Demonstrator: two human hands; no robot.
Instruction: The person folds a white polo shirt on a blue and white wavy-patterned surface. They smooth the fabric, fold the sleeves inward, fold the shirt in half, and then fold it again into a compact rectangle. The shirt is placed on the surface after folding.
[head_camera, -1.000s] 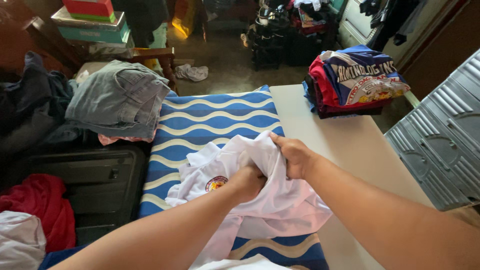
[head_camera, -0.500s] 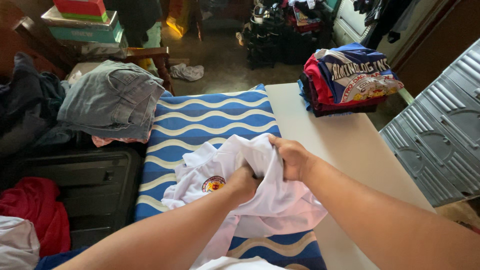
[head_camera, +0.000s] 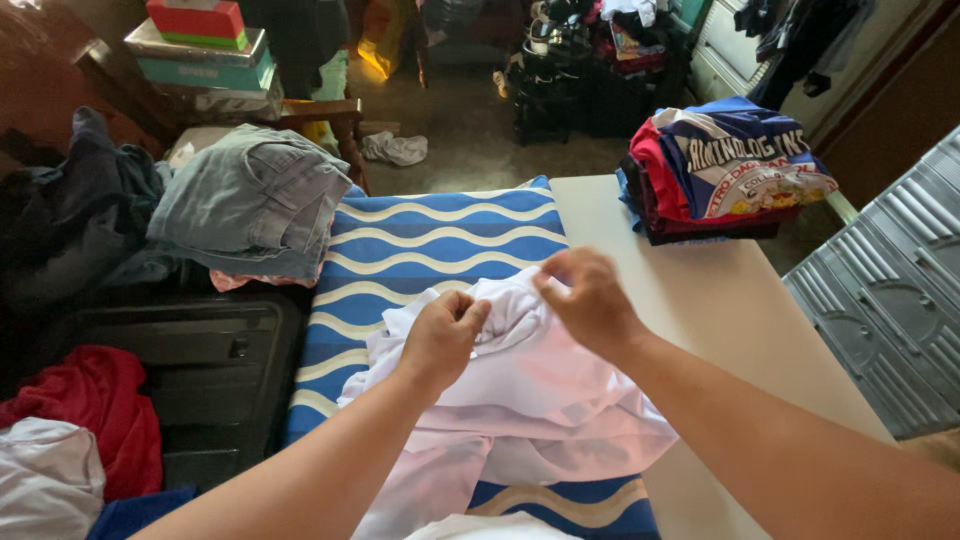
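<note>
1. Left hand (head_camera: 443, 335): fingers curled, pinching a bunched fold at the far edge of the white shirt (head_camera: 530, 385).
2. Right hand (head_camera: 590, 300): slightly blurred; fingers bent down onto the same bunched fold, just right of the left hand. It appears to grip the cloth, but the blur keeps the hold from being certain.
3. White shirt: crumpled, lies near centre on the striped cloth (head_camera: 430, 240); its right edge overlaps the bare bench (head_camera: 700, 300). Near part spreads flat toward the viewer, between the two forearms.
4. Striped cloth: blue with cream wavy bands, covers the left part of the bench, running from near to far.
5. Folded stack (head_camera: 725, 165): red, blue and dark shirts piled on the far right corner of the bench, well apart from the hands.
6. Jeans (head_camera: 250, 195): grey-blue, heaped left of the striped cloth, touching its far left edge.
7. Suitcase (head_camera: 180, 370): black, left of the bench, below the jeans.
8. Red cloth (head_camera: 90, 415): near left, beside the suitcase.
9. Boxes (head_camera: 200, 45): stacked, red over teal, far left.
10. Grey panel (head_camera: 890, 300): ribbed, right of the bench.
</note>
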